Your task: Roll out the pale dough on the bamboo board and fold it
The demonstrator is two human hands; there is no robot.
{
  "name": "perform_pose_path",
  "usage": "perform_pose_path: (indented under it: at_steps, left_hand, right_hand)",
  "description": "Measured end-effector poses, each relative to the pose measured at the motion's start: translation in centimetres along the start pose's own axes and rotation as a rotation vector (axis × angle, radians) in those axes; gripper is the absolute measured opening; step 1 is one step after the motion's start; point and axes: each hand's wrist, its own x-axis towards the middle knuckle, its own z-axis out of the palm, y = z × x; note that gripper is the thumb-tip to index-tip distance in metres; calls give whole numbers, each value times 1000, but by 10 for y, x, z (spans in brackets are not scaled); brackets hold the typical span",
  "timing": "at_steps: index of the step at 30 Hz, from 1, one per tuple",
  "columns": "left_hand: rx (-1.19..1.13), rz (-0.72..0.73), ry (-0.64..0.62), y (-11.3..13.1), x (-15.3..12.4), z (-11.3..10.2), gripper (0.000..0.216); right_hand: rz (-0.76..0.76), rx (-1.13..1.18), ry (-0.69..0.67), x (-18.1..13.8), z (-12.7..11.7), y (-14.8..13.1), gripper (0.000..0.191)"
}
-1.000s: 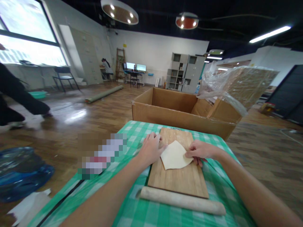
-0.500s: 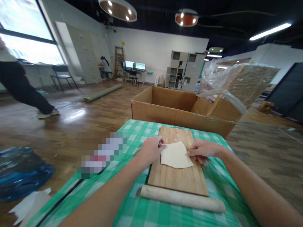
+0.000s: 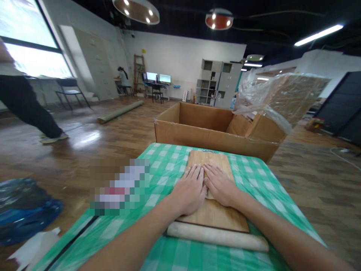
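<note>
Both hands lie flat, side by side, over a sheet of pale dough (image 3: 209, 195) on a wooden cutting board (image 3: 222, 215). My left hand (image 3: 189, 191) covers the left part of the dough, its fingers stretched out toward the board's far end. Over the right part rests my right hand (image 3: 221, 185), fingers extended and angled in so the fingertips come close to the left ones. Only a small patch of dough shows between and below the hands. A wooden rolling pin (image 3: 217, 237) lies crosswise along the board's near edge.
A green-and-white checked cloth (image 3: 163, 165) covers the table. Beyond it stands a large cardboard box (image 3: 197, 131). To the left are a blurred-out item (image 3: 121, 186) with a black strap and a blue plastic bag (image 3: 31, 214). One person (image 3: 31, 105) stands at far left.
Both hands have moved inward from the dough's left and right edges and now lie flat on top of it. The rolling pin has stayed in place.
</note>
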Motion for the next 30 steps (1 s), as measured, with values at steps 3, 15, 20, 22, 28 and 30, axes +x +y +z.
perform_pose_path:
  at_steps: [3,15,20,22,28,30]
  left_hand:
    - [34,5,-15,-3,0,-2,62]
    - [39,36,-88,-13,2,-10,64]
    - [51,34,-125,-11,2,-12,64]
    - [53,33,-136,-11,2,-13,64]
    - [19,41,-88,-13,5,-13,60]
    - [10,35,-55,-12,7,-12,59]
  right_hand:
    - [22,-48,-48,-5,-2,-4,60]
    - [-102,68,-147,-14,-26,4,81]
    - [-146,187,-236,-12,-34,10,99]
    - [-132,239,-277,-11,-39,15,108]
    - [-77,497,-301,-5,-46,39,88]
    - [44,553,-202,-3,-38,42,60]
